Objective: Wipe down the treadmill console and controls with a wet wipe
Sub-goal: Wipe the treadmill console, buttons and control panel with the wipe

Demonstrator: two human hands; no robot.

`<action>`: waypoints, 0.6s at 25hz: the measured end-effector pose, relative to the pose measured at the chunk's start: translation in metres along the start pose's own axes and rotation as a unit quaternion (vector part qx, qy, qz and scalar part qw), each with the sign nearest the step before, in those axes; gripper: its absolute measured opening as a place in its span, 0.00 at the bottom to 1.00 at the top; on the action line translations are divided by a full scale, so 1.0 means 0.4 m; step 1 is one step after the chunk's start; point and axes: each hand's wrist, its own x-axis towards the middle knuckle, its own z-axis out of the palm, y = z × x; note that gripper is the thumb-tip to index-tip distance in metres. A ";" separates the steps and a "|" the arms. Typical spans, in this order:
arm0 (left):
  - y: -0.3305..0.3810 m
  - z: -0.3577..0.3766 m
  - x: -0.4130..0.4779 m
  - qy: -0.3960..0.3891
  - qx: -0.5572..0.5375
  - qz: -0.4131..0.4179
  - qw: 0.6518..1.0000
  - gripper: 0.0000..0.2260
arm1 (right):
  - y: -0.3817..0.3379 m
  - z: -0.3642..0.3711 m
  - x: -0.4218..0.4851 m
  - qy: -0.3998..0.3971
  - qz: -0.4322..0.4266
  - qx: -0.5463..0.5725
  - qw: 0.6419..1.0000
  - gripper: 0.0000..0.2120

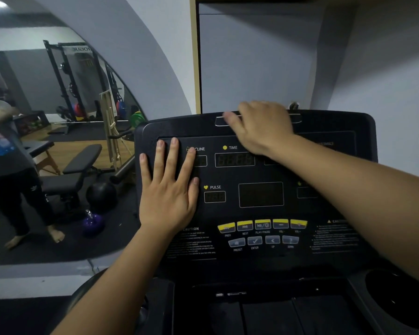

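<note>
The black treadmill console [324, 165] fills the middle and right of the view. It has dark displays marked TIME and PULSE, and a row of yellow buttons [263, 224] above grey ones. My left hand [167, 189] lies flat on the console's left side with its fingers spread and nothing in it. My right hand [261, 126] rests palm down on the console's top edge, slightly blurred, with its fingers bent over the rim. No wet wipe shows anywhere, and anything under the right palm is hidden.
A round cup holder [397, 296] sits at the console's lower right. A large wall mirror [58, 141] on the left reflects a bench, a weight rack and a standing person. A grey wall [252, 56] stands close behind the console.
</note>
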 end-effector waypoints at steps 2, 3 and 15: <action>0.003 0.000 0.000 0.000 0.003 0.002 1.000 0.27 | -0.097 0.001 0.044 -0.007 -0.020 -0.005 1.000 0.30; 0.004 0.000 0.000 0.000 0.004 0.002 1.000 0.27 | -0.146 0.002 0.065 -0.010 -0.033 -0.008 0.999 0.32; -0.017 -0.002 -0.004 0.001 -0.002 0.004 1.000 0.26 | -0.145 0.021 0.056 0.045 -0.080 0.011 0.996 0.26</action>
